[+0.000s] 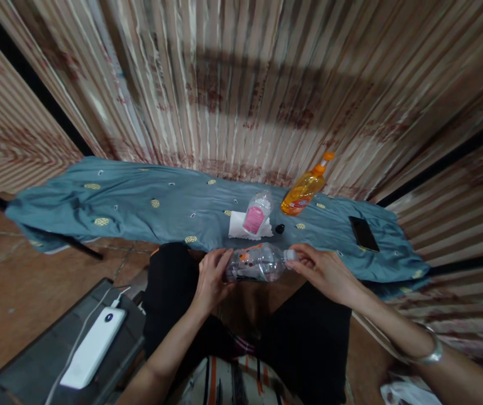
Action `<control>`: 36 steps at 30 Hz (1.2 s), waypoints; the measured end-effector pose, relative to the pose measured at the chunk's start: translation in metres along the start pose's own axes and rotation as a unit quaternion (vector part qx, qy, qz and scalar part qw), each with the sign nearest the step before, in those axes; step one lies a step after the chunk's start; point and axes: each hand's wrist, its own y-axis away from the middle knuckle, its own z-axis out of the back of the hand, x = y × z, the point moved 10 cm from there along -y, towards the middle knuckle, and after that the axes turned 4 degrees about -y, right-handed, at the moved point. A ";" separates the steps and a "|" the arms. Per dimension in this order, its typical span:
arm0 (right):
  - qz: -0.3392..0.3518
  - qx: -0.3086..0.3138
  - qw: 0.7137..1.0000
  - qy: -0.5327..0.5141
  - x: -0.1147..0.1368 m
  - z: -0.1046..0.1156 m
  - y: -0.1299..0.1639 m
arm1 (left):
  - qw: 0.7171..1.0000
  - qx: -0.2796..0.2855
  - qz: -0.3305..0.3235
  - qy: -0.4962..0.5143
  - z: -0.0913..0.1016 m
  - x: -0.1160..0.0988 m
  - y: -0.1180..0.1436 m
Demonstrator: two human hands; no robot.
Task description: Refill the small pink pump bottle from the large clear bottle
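Observation:
A clear plastic bottle (262, 263) with an orange-marked label lies on its side in the air above my lap. My left hand (213, 279) is wrapped around its base end. At the other end, the fingers of my right hand (320, 271) are closed on its white cap (291, 255); the cap sits at the bottle's neck. Just beyond, on the cloth-covered table, a smaller clear bottle with a pink label (255, 218) stands on a white paper (237, 226). Beside it lies a small black cap (280, 228).
An orange pump bottle (303, 194) stands toward the table's back. A dark phone (363, 233) lies at the right on the blue cloth (174, 202). At lower left, a white power bank (95, 346) with a cable rests on a dark surface. Striped curtains hang behind.

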 end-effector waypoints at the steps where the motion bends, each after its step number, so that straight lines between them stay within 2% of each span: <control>1: 0.007 -0.002 1.000 0.000 0.004 0.001 -0.002 | 1.000 -0.012 -0.004 -0.006 0.006 0.001 -0.002; 6: 0.066 -0.006 0.998 0.010 0.029 0.011 -0.015 | 0.999 -0.038 0.009 0.004 0.026 0.011 -0.013; 12: 0.176 0.042 0.983 0.031 0.067 0.032 -0.028 | 0.994 0.032 0.018 0.107 0.023 0.011 -0.024; 15: 0.236 0.064 0.968 0.060 0.088 0.037 -0.031 | 0.994 0.027 0.007 0.108 0.029 0.009 -0.025; 17: 0.218 0.069 0.971 0.075 0.094 0.037 -0.037 | 0.996 -0.021 0.000 0.082 0.043 0.011 -0.025; 19: 0.163 0.063 0.980 0.094 0.094 0.035 -0.044 | 0.995 -0.087 -0.009 0.041 0.062 0.014 -0.024; 22: 0.114 0.049 0.986 0.111 0.100 0.027 -0.055 | 0.983 -0.179 -0.025 -0.029 0.091 0.018 -0.020; 24: 0.098 0.041 0.988 0.113 0.105 0.022 -0.062 | 0.975 -0.214 -0.031 -0.057 0.104 0.022 -0.017; 29: 0.070 0.023 0.992 0.106 0.105 0.011 -0.077 | 0.968 -0.240 -0.011 -0.074 0.116 0.037 -0.016; 33: 0.059 0.009 0.993 0.106 0.099 0.005 -0.089 | 0.970 -0.228 0.019 -0.083 0.111 0.049 -0.021; 36: 0.055 0.003 0.992 0.114 0.097 0.004 -0.108 | 0.971 -0.227 0.038 -0.067 0.107 0.062 -0.032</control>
